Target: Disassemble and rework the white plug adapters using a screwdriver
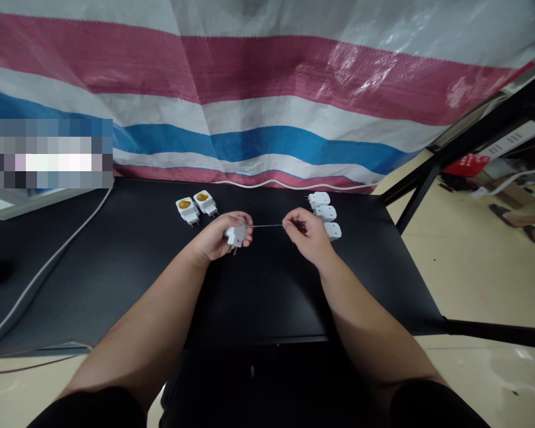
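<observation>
White plug adapter (236,235) sits clasped in my left hand (216,238), prongs toward 6 o'clock. My right hand (305,235) pinches a thin metal rod (267,226) running to it. Two yellow-centred adapters (195,204) lie at 11 o'clock, three white adapters (325,213) at 1 o'clock, on the black table (116,267).

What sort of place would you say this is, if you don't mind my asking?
Probably a makeshift small-parts assembly workspace: white plug adapters are set out on a black worktable, with a striped woven tarpaulin hung behind it.

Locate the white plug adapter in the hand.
In the head view, the white plug adapter sits in the left hand, just below and right of the two yellow-centred sockets.
</observation>
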The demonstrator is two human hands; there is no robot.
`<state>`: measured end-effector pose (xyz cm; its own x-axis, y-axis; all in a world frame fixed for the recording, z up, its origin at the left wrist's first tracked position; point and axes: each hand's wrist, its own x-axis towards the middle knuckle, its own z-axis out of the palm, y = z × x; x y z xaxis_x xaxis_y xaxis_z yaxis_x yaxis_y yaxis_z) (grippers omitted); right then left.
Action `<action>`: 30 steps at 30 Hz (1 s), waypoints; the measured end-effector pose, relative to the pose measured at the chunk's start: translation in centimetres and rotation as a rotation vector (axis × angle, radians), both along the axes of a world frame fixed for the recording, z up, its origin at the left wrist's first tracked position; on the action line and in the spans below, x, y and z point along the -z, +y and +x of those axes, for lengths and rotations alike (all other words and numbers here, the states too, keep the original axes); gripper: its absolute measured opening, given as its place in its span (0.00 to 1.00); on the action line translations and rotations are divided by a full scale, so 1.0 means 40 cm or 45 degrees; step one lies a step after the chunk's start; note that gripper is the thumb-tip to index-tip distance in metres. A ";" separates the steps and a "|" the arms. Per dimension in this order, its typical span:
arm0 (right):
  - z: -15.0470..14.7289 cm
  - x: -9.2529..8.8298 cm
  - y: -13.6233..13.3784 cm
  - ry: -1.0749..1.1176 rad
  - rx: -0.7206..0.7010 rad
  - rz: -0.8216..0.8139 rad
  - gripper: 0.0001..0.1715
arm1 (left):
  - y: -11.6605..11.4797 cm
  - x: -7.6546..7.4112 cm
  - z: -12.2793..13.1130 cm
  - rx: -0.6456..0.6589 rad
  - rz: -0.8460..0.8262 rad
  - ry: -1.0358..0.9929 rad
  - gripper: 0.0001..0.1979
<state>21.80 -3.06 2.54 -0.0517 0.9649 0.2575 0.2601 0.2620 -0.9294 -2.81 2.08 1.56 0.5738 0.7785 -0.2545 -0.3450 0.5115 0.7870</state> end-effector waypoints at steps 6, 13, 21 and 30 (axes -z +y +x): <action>0.002 -0.005 -0.003 -0.064 -0.008 0.058 0.05 | 0.002 0.012 0.000 0.029 0.050 0.060 0.13; 0.010 -0.012 -0.007 -0.082 0.057 0.067 0.07 | -0.002 0.019 -0.007 0.118 0.043 0.035 0.15; 0.000 -0.018 -0.010 0.005 0.074 0.087 0.08 | -0.010 0.022 -0.018 0.221 0.115 0.070 0.21; 0.000 -0.003 -0.007 0.046 0.041 -0.057 0.13 | -0.013 0.020 -0.011 0.072 0.167 0.028 0.21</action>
